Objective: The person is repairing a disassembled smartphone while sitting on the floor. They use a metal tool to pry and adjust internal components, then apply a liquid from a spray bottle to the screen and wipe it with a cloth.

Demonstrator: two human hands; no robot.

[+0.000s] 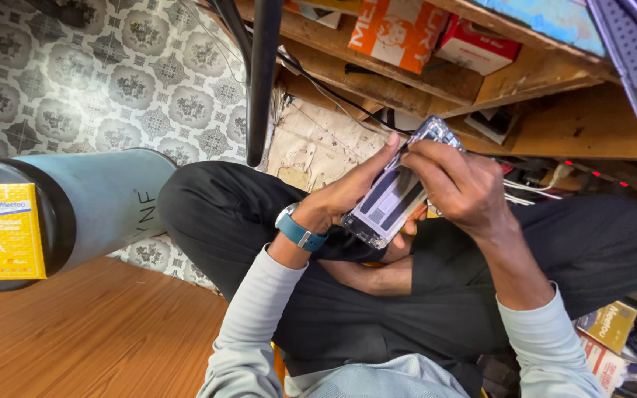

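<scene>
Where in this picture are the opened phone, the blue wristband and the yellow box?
opened phone (394, 193), head view, on its pale inner panel.
blue wristband (298, 230), head view, on the strap at the left wrist.
yellow box (12, 230), head view, on its front face.

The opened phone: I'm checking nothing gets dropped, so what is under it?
Under the opened phone are the person's crossed legs in black trousers. The left hand and right hand cover its edges.

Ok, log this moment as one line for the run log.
left hand: holds opened phone from below | right hand: grips phone's upper edge | person seated cross-legged | yellow box on cylinder
</scene>
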